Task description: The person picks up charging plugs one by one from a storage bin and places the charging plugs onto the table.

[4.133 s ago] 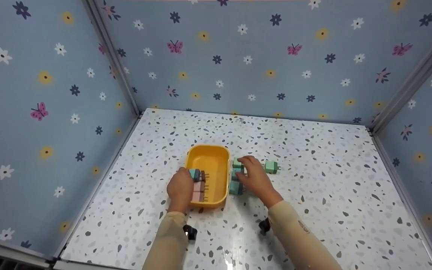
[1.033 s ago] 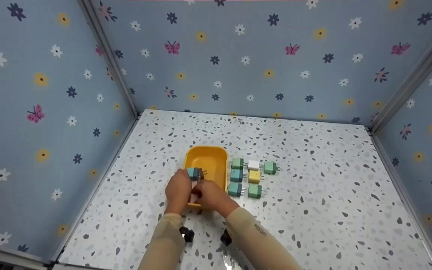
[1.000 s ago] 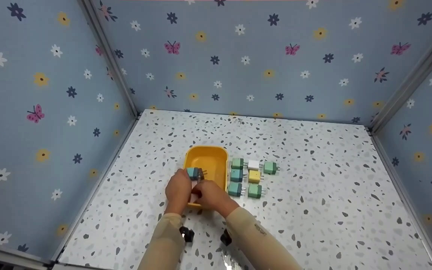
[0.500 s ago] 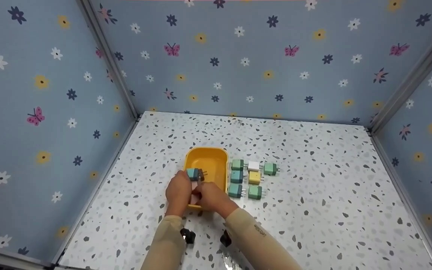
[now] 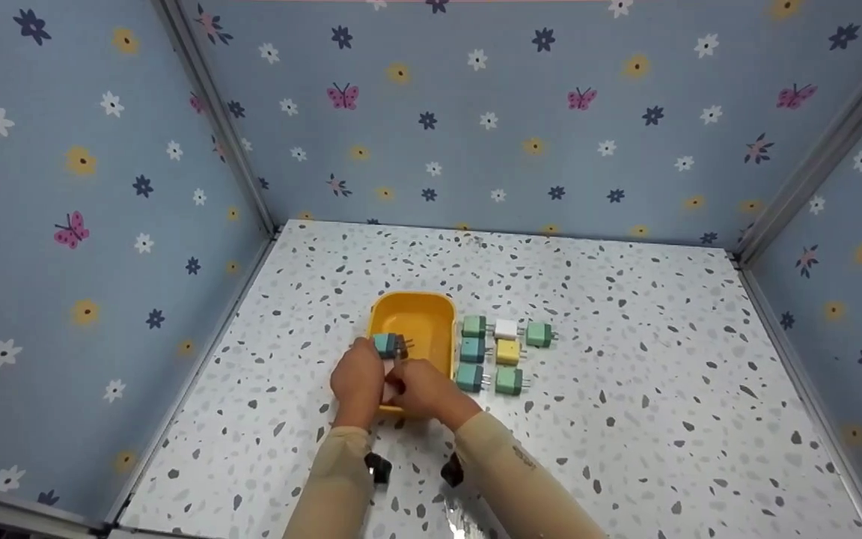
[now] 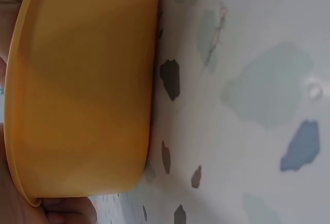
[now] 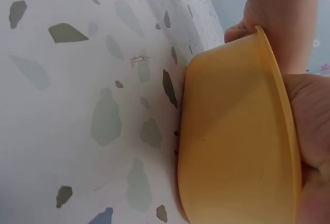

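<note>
My left hand grips the left rim of the yellow plastic box; in the left wrist view, fingertips curl beneath the rim. Over the box's near part, my right hand reaches inside with curled fingers, pinching at a pink plug charger. That charger is mostly covered by both hands, so the exact hold is partly hidden. Just beyond it in the box lies a teal plug charger, prongs to the right. The right wrist view shows the box's outer wall with the right hand above its rim.
Right of the box, several plug chargers lie in rows, prongs rightward: teal, green, yellow and white. The speckled tabletop is bounded by blue flowered walls.
Earlier, my right hand was over the chargers right of the box; it has since moved left into the box. Over the last second, both hands have stayed nearly still.
</note>
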Demonstrator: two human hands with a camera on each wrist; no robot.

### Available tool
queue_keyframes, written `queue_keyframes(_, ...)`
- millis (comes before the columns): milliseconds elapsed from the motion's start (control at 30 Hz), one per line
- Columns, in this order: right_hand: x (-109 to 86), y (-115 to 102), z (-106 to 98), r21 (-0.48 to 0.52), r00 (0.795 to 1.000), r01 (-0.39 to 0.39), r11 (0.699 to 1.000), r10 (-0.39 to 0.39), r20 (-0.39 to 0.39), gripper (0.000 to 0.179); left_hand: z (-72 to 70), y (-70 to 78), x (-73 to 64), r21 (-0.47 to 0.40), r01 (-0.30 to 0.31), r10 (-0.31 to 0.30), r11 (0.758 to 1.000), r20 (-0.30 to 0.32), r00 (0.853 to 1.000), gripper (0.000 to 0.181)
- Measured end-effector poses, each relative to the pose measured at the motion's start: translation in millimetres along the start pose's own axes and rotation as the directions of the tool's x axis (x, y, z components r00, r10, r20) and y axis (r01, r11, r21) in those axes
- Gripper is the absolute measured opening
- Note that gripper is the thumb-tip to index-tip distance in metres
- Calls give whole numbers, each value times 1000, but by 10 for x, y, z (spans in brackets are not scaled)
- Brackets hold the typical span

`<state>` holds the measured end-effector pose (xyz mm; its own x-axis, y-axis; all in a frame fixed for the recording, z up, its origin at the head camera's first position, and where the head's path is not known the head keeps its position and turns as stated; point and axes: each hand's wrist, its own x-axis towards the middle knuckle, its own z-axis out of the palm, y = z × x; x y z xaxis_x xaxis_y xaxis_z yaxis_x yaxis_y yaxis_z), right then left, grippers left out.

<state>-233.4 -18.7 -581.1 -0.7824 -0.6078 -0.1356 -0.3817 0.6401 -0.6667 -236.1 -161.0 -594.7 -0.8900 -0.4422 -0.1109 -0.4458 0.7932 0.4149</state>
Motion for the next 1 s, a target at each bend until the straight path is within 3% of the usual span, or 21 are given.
queue_keyframes(300,-38,56,-58,3,995,95,995,-95,40,10,43,8,25,27,3,-3,1000,17,1000,42)
queue_keyframes(600,-84,117,-123,-59,975,217,974,-219,-27,9,28,-6,15,37,-1,0,999,19,1000,37)
queue_keyframes(867,-146,205,-220,-40,975,210,977,-212,-63,37,21,-14,15,-7,-1,1,1000,-18,1000,40)
queue_keyframes(1000,-191,243,-251,-41,974,206,978,-209,-87,40,22,-11,5,-21,-5,4,1000,-20,1000,39)
